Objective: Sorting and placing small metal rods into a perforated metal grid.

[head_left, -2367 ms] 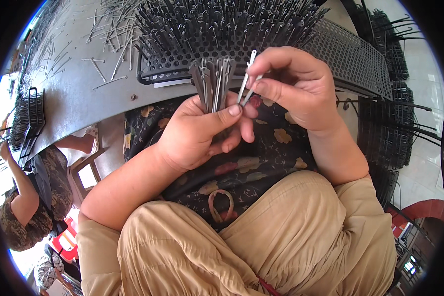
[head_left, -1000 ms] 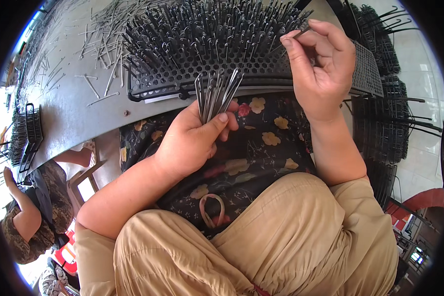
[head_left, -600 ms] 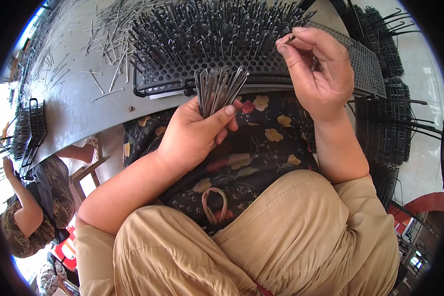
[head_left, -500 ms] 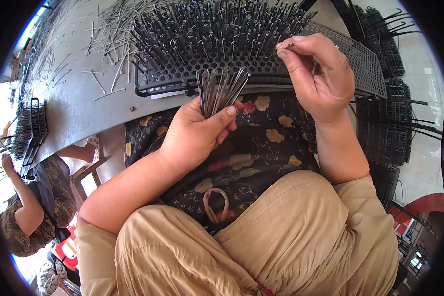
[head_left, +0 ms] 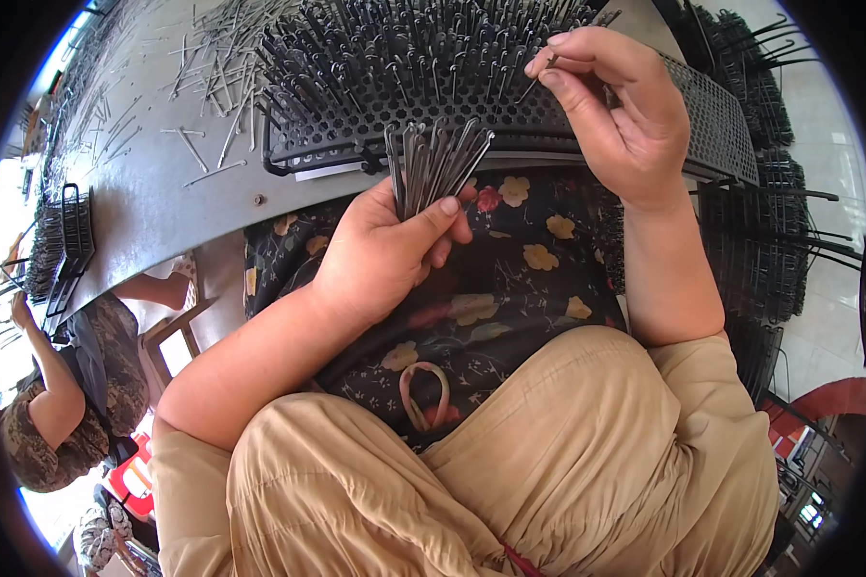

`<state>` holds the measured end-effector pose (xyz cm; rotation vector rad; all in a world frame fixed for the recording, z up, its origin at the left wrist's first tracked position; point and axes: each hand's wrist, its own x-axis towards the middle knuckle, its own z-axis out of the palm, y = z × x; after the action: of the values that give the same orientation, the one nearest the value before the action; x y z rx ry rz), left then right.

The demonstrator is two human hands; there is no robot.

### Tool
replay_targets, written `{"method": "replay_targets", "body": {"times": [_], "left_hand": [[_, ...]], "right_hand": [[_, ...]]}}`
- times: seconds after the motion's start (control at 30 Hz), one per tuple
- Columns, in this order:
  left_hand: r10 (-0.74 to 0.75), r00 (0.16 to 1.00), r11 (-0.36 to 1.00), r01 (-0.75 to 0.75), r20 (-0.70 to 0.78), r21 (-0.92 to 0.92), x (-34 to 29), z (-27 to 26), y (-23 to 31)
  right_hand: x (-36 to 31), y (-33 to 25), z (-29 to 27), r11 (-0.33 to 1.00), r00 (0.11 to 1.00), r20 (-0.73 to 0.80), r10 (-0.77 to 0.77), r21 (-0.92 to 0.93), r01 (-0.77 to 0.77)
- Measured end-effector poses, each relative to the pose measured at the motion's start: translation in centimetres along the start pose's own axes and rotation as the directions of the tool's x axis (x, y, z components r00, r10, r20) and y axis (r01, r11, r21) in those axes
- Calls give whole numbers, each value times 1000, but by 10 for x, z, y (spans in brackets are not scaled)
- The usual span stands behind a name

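A fanned bundle of thin metal rods with small looped ends point(head_left: 436, 165) stands up from my left hand point(head_left: 370, 252), whose thumb and fingers are wrapped round it. My right hand point(head_left: 635, 125) is raised over the right side of a black perforated rack point(head_left: 712, 120). Its thumb and forefinger pinch a slender dark metal rod point(head_left: 539, 75), mostly hidden by the fingertips. Just left of those fingertips, a dense crowd of similar dark rods point(head_left: 404, 53) stands upright in the rack's holes. The perforated plate shows bare along the front and right.
Loose rods point(head_left: 223, 72) lie scattered over the grey metal table point(head_left: 164, 207) at left. A smaller filled rack point(head_left: 65, 250) sits at the table's left edge, near another person's arm point(head_left: 53, 375). More racks of dark rods point(head_left: 779, 226) are stacked at right. Patterned cloth point(head_left: 510, 250) covers my lap.
My right hand has risen a little and shifted slightly left along the rods, still pinching. The left hand and its bundle have hardly moved.
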<state>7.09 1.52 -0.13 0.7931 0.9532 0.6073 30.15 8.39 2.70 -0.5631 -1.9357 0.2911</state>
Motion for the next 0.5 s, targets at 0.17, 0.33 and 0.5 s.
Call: {"method": "replay_targets", "body": {"times": [0.17,0.33,0.5], "left_hand": [[18,999,1000,-17,-46,19,-1,4,1],[47,997,999,-48,-65,-14,-2,3,0],[75,993,992,-84,-96,-91,-4,1,-4]], "right_hand": [[12,-15,4,876,991,18,130,-471,-106],[2,-17,5,899,995,-41,86,-427,-96],[-18,-25,14,915,894,-232,384,-36,-403]]}}
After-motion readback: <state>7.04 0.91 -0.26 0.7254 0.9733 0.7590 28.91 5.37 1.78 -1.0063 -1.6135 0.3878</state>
